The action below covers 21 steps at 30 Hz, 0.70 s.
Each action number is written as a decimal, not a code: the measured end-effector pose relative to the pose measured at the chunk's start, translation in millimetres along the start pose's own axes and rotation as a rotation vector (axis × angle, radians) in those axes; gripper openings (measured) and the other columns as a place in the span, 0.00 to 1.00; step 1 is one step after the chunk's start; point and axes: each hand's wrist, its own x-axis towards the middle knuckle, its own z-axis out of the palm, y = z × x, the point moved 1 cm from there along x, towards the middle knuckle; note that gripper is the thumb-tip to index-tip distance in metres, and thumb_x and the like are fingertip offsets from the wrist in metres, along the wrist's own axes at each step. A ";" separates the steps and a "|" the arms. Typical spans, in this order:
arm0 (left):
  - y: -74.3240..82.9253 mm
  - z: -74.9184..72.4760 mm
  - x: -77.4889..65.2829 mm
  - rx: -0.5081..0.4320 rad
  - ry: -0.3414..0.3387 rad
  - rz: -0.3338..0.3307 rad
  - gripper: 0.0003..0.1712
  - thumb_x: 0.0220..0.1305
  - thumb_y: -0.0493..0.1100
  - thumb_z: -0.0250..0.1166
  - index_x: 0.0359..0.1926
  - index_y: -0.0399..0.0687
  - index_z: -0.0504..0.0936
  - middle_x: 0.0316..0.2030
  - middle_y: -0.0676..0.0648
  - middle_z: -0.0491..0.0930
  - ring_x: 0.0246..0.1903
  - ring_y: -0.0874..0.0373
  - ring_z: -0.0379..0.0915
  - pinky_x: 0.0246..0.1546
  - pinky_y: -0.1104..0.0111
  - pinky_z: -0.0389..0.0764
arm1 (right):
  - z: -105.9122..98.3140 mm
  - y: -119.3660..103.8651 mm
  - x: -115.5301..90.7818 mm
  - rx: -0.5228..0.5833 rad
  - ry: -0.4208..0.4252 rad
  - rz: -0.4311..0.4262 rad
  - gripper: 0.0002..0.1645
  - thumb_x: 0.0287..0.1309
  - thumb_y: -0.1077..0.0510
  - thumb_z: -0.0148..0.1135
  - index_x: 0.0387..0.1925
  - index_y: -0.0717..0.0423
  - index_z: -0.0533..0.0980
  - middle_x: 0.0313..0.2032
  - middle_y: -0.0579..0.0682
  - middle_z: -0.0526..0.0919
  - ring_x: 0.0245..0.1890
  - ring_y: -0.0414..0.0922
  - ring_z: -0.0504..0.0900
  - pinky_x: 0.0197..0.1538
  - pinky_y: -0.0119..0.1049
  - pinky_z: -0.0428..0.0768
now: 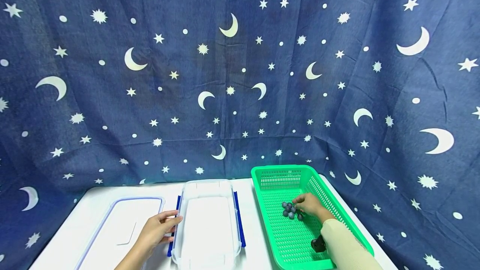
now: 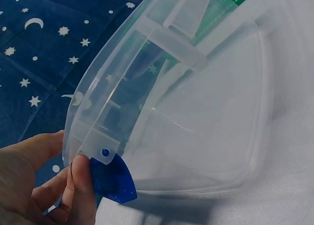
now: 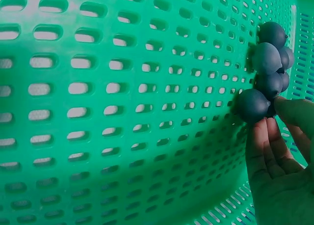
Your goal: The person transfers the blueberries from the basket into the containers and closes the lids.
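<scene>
The left hand (image 1: 157,230) is gripping the near-left side of a clear container (image 1: 208,188), its thumb and fingers narrowing on the rim just beside a blue latch (image 2: 112,178). Over to the right, the right hand (image 1: 309,205) is reaching down, thumb and fingertips bunching in a narrow pinch at the edge of a cluster of dark grapes (image 1: 288,209). Those grapes are lying on the floor of a green perforated basket (image 1: 277,236), which is sitting right of the container. A blue-edged lid (image 1: 108,228) is lying left of it on the white table (image 1: 252,220), and a starry blue curtain (image 1: 225,74) is hanging behind.
</scene>
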 end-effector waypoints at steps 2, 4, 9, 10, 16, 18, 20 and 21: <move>-0.2 0.3 0.3 0.002 0.003 0.001 0.30 0.61 0.48 0.70 0.59 0.33 0.77 0.33 0.47 0.74 0.30 0.57 0.75 0.26 0.67 0.86 | 0.2 0.2 0.5 -0.005 0.004 -0.001 0.09 0.60 0.70 0.60 0.41 0.70 0.82 0.37 0.57 0.85 0.31 0.44 0.78 0.31 0.35 0.79; -0.3 0.5 0.5 0.002 0.005 0.003 0.30 0.61 0.48 0.70 0.58 0.33 0.77 0.33 0.47 0.74 0.30 0.57 0.75 0.26 0.67 0.86 | 0.5 0.5 1.1 -0.002 0.010 0.006 0.09 0.61 0.70 0.59 0.40 0.70 0.83 0.36 0.55 0.85 0.30 0.44 0.78 0.30 0.34 0.78; -0.3 1.1 0.7 0.000 0.010 0.006 0.29 0.61 0.47 0.70 0.58 0.33 0.77 0.32 0.47 0.74 0.29 0.58 0.75 0.26 0.66 0.86 | 0.0 -0.4 -0.3 -0.005 0.008 0.012 0.09 0.62 0.69 0.59 0.39 0.70 0.83 0.35 0.54 0.85 0.29 0.44 0.78 0.29 0.33 0.76; -0.4 1.1 0.7 0.000 0.011 0.006 0.29 0.61 0.47 0.70 0.58 0.33 0.77 0.32 0.47 0.74 0.29 0.58 0.75 0.25 0.66 0.86 | -0.1 -0.6 -0.7 -0.004 0.007 0.012 0.09 0.62 0.69 0.59 0.39 0.70 0.83 0.35 0.54 0.85 0.29 0.44 0.78 0.29 0.33 0.76; -2.0 0.6 0.5 -0.008 0.002 0.000 0.30 0.62 0.48 0.69 0.59 0.33 0.77 0.34 0.47 0.74 0.30 0.57 0.75 0.26 0.67 0.86 | -0.3 -1.4 -2.0 0.002 0.014 0.008 0.08 0.61 0.69 0.60 0.38 0.70 0.83 0.34 0.54 0.85 0.29 0.45 0.79 0.29 0.33 0.77; -2.0 0.4 0.5 -0.006 0.000 -0.005 0.31 0.62 0.49 0.69 0.59 0.33 0.76 0.35 0.47 0.75 0.31 0.56 0.75 0.27 0.67 0.86 | -0.2 -1.2 -1.9 0.000 0.016 0.005 0.08 0.61 0.69 0.60 0.38 0.70 0.83 0.34 0.54 0.85 0.28 0.44 0.79 0.29 0.33 0.77; -1.9 0.2 0.5 -0.008 -0.002 -0.010 0.31 0.62 0.49 0.69 0.59 0.33 0.76 0.36 0.46 0.75 0.32 0.56 0.75 0.27 0.67 0.86 | 0.0 -0.5 -1.3 -0.005 0.017 0.002 0.08 0.61 0.69 0.60 0.38 0.70 0.83 0.34 0.54 0.85 0.28 0.44 0.79 0.29 0.33 0.77; -1.8 0.2 0.6 -0.010 -0.003 -0.013 0.31 0.62 0.49 0.69 0.59 0.34 0.76 0.36 0.46 0.75 0.32 0.56 0.75 0.28 0.67 0.86 | 0.1 -0.2 -0.9 -0.001 0.021 0.008 0.08 0.61 0.69 0.60 0.38 0.69 0.83 0.33 0.53 0.85 0.28 0.44 0.78 0.29 0.33 0.76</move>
